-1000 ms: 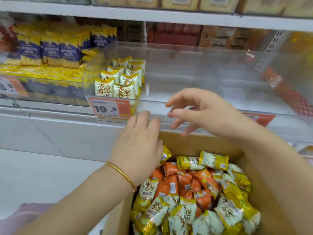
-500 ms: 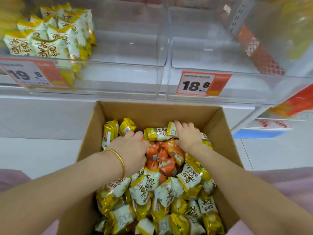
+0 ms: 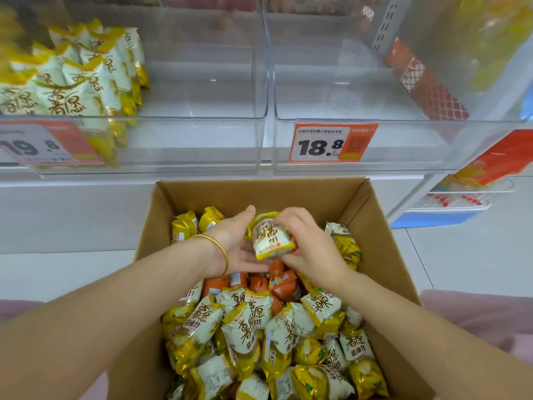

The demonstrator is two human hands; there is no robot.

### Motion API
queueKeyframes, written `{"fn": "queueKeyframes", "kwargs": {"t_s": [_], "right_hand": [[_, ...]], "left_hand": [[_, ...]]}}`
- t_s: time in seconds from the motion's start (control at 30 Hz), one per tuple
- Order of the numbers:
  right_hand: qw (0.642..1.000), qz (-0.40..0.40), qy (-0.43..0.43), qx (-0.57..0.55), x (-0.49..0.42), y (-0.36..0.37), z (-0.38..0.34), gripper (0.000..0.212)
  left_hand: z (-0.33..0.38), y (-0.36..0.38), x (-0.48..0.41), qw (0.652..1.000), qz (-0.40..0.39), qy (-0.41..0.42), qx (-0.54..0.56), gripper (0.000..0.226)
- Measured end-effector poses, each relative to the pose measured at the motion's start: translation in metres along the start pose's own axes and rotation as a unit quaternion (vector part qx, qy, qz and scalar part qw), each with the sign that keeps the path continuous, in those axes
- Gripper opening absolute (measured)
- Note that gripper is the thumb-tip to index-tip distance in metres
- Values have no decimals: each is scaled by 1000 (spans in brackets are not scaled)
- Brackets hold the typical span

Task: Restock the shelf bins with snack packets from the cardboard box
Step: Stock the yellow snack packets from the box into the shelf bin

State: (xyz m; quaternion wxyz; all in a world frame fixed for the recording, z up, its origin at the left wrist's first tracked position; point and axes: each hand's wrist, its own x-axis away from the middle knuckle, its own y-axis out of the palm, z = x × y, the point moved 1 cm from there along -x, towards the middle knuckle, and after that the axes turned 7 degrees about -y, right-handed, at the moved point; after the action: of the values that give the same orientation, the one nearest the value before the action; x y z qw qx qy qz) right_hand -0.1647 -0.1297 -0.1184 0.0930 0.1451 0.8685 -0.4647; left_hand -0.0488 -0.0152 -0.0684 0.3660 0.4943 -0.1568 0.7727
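Observation:
An open cardboard box (image 3: 372,226) below me holds several yellow-and-white snack packets (image 3: 245,327) and orange packets (image 3: 284,285). Above the pile, both hands hold one yellow-and-white packet (image 3: 271,241) between them. My left hand (image 3: 235,243), with a gold bangle on the wrist, cups it from the left. My right hand (image 3: 305,243) grips it from the right with curled fingers. On the shelf above, the left clear bin (image 3: 202,140) holds yellow-and-white packets (image 3: 72,90) at its left side. The right clear bin (image 3: 403,145) has no packets in view.
Price tags hang on the bin fronts: 19.8 (image 3: 37,145) at left and 18.8 (image 3: 331,144) at right. A white shelf base (image 3: 72,212) runs behind the box. Pale floor tiles (image 3: 461,255) lie right of the box, below a lower wire rack (image 3: 461,197).
Both hands dropped from the shelf bin into the box, dug among the packets, and now have lifted one yellow-and-white packet above the pile.

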Motion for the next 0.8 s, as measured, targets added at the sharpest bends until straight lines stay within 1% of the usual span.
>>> {"fn": "queueKeyframes", "kwargs": {"t_s": [0.03,0.07,0.1,0.17,0.23,0.27,0.3,0.37,0.4,0.47,0.53,0.57,0.63,0.67,0.7,0.73,0.77,0.8], "right_hand": [[1000,-7,-8,-19,3,0,-7,57],[999,-15,-3,-46,7,0,-11,61],[997,-22,20,-77,10,-3,-12,64],[986,-11,111,-121,16,-10,-5,66],[976,7,195,-94,22,-17,9,66],[974,-9,219,-56,24,-18,17,65],[972,-50,230,-13,26,-18,25,66],[961,-166,212,60,28,-12,36,72],[952,-222,195,84,29,-8,39,75],[925,-312,163,140,29,3,42,75],[889,-381,143,209,29,12,44,72],[871,-406,137,239,28,14,45,71],[850,-425,114,291,23,12,44,67],[848,-416,98,314,19,10,43,63],[854,-399,86,324,16,7,41,61],[869,-377,86,310,12,5,40,62],[895,-347,109,260,10,1,38,65],[922,-307,148,182,6,-3,34,69]], "left_hand": [[-1,0,1,1000,-19,-1,5,38],[-4,0,0,1000,-21,11,-7,34],[-7,1,1,999,-15,30,-23,29],[-11,0,1,998,-5,55,-43,24],[-14,-1,0,995,2,73,-64,30],[-15,-2,0,994,8,79,-78,34],[-17,-3,1,992,15,84,-90,34],[-19,-8,3,990,29,90,-103,28],[-19,-10,3,989,35,93,-110,25],[-21,-15,5,987,42,100,-118,28],[-24,-20,7,987,39,108,-116,33],[-26,-22,8,986,39,110,-117,31],[-28,-26,10,988,35,105,-109,28],[-29,-28,11,989,30,98,-105,32],[-31,-31,11,990,30,91,-104,41],[-31,-35,12,990,32,88,-104,54],[-31,-38,13,989,37,87,-109,68],[-30,-42,14,988,45,88,-121,86]]}}
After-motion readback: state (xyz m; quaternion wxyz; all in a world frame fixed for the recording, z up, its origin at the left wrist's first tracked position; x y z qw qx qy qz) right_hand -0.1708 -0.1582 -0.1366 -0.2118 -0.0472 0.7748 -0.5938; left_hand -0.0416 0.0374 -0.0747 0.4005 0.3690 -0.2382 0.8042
